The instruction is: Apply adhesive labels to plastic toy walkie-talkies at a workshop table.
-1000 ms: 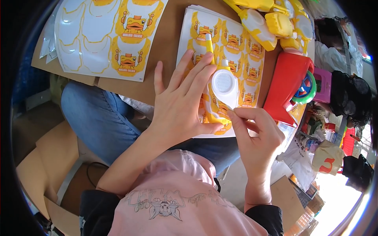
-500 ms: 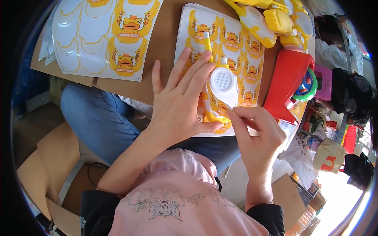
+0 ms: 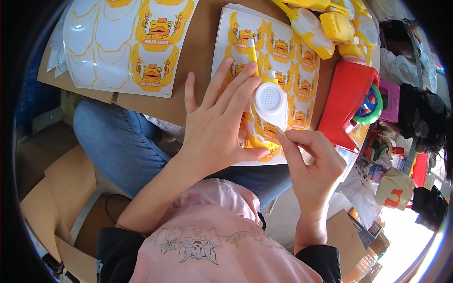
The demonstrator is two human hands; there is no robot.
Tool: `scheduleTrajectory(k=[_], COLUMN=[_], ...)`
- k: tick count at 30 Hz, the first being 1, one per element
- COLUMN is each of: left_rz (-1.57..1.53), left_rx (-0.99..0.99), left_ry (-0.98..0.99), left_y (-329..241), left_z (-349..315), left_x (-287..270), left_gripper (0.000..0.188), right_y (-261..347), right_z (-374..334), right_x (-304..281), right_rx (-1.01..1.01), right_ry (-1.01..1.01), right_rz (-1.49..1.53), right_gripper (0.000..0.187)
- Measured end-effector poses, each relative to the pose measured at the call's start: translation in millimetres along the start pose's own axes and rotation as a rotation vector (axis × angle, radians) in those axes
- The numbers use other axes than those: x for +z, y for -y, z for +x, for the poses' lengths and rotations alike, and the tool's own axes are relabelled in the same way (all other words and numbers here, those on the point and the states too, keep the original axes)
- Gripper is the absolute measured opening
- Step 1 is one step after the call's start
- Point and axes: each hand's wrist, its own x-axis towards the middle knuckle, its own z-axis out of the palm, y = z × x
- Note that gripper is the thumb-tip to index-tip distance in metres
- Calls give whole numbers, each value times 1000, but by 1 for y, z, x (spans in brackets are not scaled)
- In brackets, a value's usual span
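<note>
A yellow and white toy walkie-talkie with a round speaker grille and a white-tipped antenna lies on a stack of sticker sheets. My left hand braces it, with the long fingers along its left side and the thumb at its lower end. On the toy's lower face is a duck sticker. At that sticker's right edge, the thumb and forefinger of my right hand are pinched together on its corner. How much of the sticker is stuck down I cannot tell.
More yellow toy walkie-talkies are heaped at the back right. A red tape dispenser with a green and blue wheel stands right of the stack. A partly used sticker sheet lies at the left on the brown cardboard surface.
The whole view has shifted slightly. My right fingertips are a little farther right at the sticker's edge. My left hand keeps its hold on the toy.
</note>
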Motion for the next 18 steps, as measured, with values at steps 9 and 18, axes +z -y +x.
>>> scheduleTrajectory(k=[9, 18], left_rz=[0, 5], left_rx=[1, -2], left_ry=[20, 40], left_y=[1, 2], left_z=[1, 0], left_x=[-1, 0], left_gripper=[95, 96], right_y=[-2, 5], right_z=[3, 7], right_x=[-1, -10], right_rx=[26, 110], right_ry=[16, -40], right_rz=[34, 24], right_gripper=[11, 9])
